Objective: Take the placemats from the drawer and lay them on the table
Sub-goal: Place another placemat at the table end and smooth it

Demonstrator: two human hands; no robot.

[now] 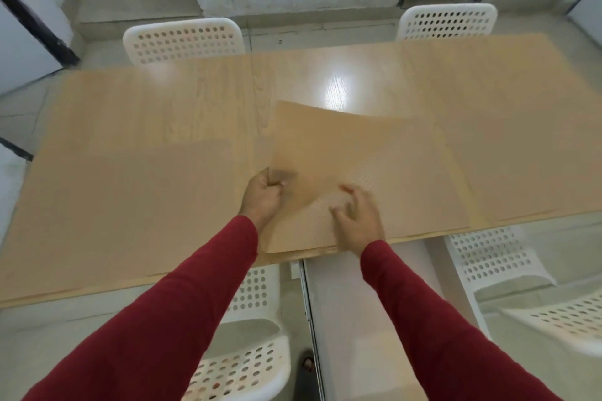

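Observation:
A tan placemat (361,153) lies near the front edge of the wooden table (195,101), its far edge curling up. It seems to rest on more mats, whose stacked edges show along the near side. My left hand (262,197) pinches this mat's left edge. Over the mat's near part my right hand (358,213) is blurred, with fingers spread and curled against the surface. Another tan placemat (136,205) lies flat to the left. A darker tan area (508,140) at the right may be a further mat. No drawer is clearly in view.
Two white perforated chairs (184,41) (448,21) stand at the table's far side. More white chairs (247,365) (488,264) stand on the near side below my arms. A white panel with a metal rail (335,319) runs down beneath the table edge.

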